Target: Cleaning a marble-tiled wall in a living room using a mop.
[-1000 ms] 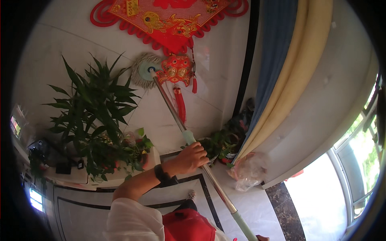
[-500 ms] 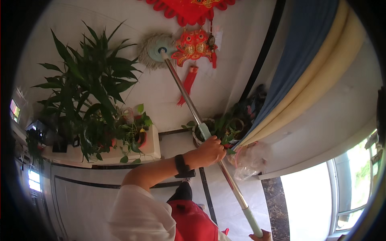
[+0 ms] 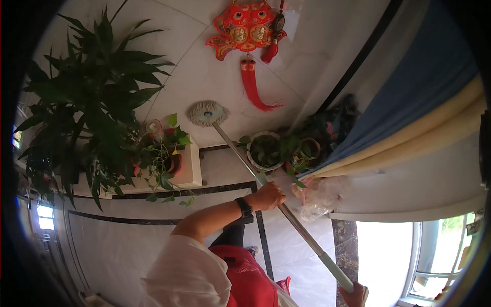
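A long-handled mop slants across the view from lower right to upper left. Its round head of grey strands lies against the pale tiled wall, below and left of a red hanging fish ornament. My left hand, with a black band at its wrist, is wrapped round the metal pole just below a pale green joint. My right hand grips the pale green end of the handle at the lower right.
A large leafy plant and small potted vines stand on a white cabinet at left. More potted plants sit by the wall near a clear plastic bag. Blue and cream curtains hang at right, beside a bright window.
The mop head has moved down the wall, away from the fish ornament. My right hand has come further into view to the right, still on the handle. The view has shifted.
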The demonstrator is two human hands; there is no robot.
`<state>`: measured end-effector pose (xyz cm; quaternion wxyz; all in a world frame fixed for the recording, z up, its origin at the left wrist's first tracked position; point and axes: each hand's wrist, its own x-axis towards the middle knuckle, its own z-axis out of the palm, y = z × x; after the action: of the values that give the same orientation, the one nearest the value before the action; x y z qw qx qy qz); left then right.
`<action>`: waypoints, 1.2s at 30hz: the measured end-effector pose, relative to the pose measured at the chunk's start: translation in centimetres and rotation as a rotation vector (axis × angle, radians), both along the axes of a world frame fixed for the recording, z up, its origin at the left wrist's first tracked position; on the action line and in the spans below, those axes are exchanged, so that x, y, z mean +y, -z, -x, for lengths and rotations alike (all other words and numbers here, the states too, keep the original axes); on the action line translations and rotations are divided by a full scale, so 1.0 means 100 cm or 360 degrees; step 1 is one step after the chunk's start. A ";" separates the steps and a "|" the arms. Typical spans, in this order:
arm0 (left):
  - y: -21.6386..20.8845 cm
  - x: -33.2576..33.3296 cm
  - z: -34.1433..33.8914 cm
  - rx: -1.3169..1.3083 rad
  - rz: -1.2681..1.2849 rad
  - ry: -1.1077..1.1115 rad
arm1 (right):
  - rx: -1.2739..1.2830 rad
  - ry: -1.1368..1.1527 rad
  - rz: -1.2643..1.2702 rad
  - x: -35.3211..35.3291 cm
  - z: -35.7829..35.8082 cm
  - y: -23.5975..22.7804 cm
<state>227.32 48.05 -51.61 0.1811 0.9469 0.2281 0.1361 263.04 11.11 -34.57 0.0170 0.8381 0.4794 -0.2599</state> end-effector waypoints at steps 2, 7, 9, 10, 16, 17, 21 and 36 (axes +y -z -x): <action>0.035 0.011 0.009 0.0017 0.0072 -0.0012 | -0.0197 -0.0068 0.0183 0.043 0.022 -0.015; 0.148 0.032 0.060 0.0081 0.0153 -0.0139 | -0.0407 -0.0468 0.0196 0.132 0.086 -0.004; 0.187 0.034 0.088 -0.0076 0.0223 -0.0476 | -0.0297 -0.0453 0.0127 0.170 0.128 -0.008; 0.179 0.040 0.086 -0.0084 0.0245 -0.0466 | -0.0399 -0.0481 0.0240 0.185 0.145 -0.008; 0.209 0.056 0.100 0.1070 0.0336 -0.0656 | -0.0678 -0.0652 0.0171 0.221 0.187 0.015; 0.210 0.055 0.101 0.1065 0.0343 -0.0653 | -0.0684 -0.0653 0.0178 0.220 0.184 0.016; 0.183 0.054 0.094 0.0867 0.0216 -0.0648 | -0.0705 -0.0613 0.0101 0.213 0.181 0.000; -0.047 0.013 -0.031 -0.0439 0.0139 -0.0061 | -0.1202 -0.0465 -0.0398 0.017 0.073 -0.139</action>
<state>230.38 49.35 -46.89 0.2492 0.9059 0.2247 0.2584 255.76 12.79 -20.71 0.1263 0.7933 0.5812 0.1307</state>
